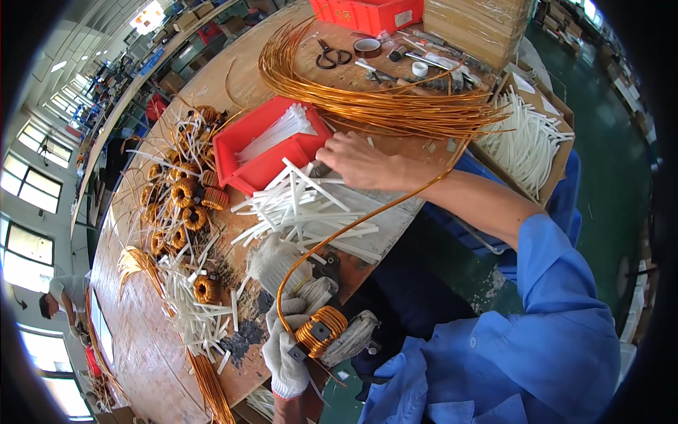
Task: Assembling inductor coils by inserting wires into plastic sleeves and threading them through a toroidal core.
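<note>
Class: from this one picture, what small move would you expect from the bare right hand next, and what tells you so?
Probably closing on one white sleeve: the right hand rests on that loose pile, while the gloved left hand holds a copper-wound coil.

Scissors (332, 54) and a tape roll (367, 47) lie at 12 o'clock. A red crate (367, 14) sits beyond (partly cropped), and 1 cardboard box (533, 134) of white sleeves at 2 o'clock.

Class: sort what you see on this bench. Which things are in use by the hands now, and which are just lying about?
In use:
left hand holding wound coil
copper wire
right hand at white sleeves

Lying about:
scissors
tape roll
finished coils
red bin
</note>
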Demonstrator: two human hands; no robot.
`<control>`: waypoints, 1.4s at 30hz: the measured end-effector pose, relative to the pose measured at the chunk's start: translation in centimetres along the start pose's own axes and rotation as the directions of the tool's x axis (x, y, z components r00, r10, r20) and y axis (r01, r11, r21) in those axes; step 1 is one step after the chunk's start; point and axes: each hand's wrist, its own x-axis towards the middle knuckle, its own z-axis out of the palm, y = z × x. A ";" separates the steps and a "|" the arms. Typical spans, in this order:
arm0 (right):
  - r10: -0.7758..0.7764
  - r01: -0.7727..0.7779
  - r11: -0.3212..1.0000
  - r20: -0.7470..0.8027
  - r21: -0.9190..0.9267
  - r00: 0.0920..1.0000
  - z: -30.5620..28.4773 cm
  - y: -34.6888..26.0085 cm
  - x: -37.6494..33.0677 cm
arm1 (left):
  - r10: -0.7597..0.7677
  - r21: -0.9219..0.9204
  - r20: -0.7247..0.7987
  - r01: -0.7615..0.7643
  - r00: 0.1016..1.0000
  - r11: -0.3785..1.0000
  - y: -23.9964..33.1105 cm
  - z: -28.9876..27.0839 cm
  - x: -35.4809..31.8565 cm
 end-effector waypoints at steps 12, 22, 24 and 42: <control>0.484 -0.440 0.349 0.243 0.828 0.841 -7.1 0.8 0.1 | 0.085 -0.034 0.025 -0.085 0.996 0.996 -0.3 -0.2 0.4; 0.731 -0.366 -0.081 0.305 0.927 0.610 -6.6 0.2 -13.8 | -0.072 -0.210 0.080 0.087 0.994 0.974 0.3 -0.7 0.3; 0.715 -0.200 -0.289 0.350 0.936 0.605 -6.7 -0.3 -16.5 | -0.126 -0.239 0.104 0.147 0.987 0.960 0.3 -1.5 0.5; 0.203 -0.643 -0.073 0.643 0.762 0.739 -8.6 -28.3 -33.3 | 0.188 0.179 -0.107 -0.167 0.976 0.969 3.1 0.1 9.4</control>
